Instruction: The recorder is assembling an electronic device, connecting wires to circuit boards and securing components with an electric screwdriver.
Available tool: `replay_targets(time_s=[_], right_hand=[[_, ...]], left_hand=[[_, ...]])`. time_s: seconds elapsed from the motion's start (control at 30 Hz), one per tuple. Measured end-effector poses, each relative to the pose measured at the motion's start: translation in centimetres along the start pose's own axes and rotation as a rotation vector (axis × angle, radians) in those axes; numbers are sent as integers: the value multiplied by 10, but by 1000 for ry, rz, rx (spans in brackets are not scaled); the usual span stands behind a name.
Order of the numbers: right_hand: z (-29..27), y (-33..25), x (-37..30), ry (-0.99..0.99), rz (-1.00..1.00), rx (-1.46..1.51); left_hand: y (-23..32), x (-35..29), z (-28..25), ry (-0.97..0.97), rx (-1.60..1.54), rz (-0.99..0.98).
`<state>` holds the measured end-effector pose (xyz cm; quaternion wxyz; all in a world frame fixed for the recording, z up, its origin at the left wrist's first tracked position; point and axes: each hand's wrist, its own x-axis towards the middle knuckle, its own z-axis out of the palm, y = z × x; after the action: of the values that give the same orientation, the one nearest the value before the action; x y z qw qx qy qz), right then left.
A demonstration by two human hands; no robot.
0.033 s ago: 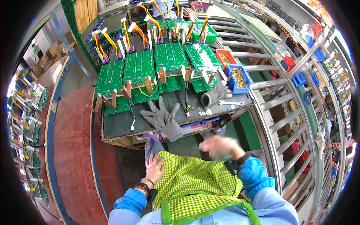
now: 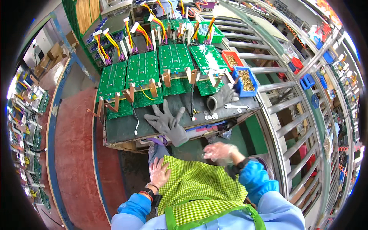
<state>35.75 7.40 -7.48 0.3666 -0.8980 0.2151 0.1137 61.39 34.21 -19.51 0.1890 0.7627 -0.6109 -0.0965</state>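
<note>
My left hand (image 2: pixel 159 173) lies flat on the green checked apron (image 2: pixel 199 178) over my thigh, fingers apart, holding nothing. In front of the apron, my right hand (image 2: pixel 220 152) hovers in the air with its fingers loosely bent and apart. Nothing shows in it. Both hands seem covered by thin clear gloves. A grey work glove (image 2: pixel 167 122) hangs over the front edge of the dark workbench (image 2: pixel 153 132), and another grey glove (image 2: pixel 220 97) lies to its right. Beside that one are a wrench (image 2: pixel 236 106) and several white washers (image 2: pixel 210 115).
Green circuit boards (image 2: pixel 142 69) with coloured wires stand in rows on the bench. A red bin (image 2: pixel 231 59) and a blue bin (image 2: pixel 245 81) hold brass-coloured fasteners; a green bin (image 2: pixel 216 35) stands behind. A roller conveyor (image 2: pixel 281 107) runs along the right.
My right hand, blurred before, has shifted slightly and now shows more sharply. My left hand stays on the apron.
</note>
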Motion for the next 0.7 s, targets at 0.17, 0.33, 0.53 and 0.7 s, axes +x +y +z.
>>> replay_targets(time_s=[0.17, 0.33, 0.53, 0.7], right_hand=[[79, 65, 126, 249, 137, -252], [109, 113, 181, -184, 130, -642], [69, -17, 196, 433, 8, 268], [-28, -147, 190, 866, 109, -416]], left_hand=[[1, -7, -9, 16, -49, -34], [6, 2, -18, -70, -57, -40], [7, 10, -30, -119, -111, -80], [4, 24, -29, -133, -124, -70]])
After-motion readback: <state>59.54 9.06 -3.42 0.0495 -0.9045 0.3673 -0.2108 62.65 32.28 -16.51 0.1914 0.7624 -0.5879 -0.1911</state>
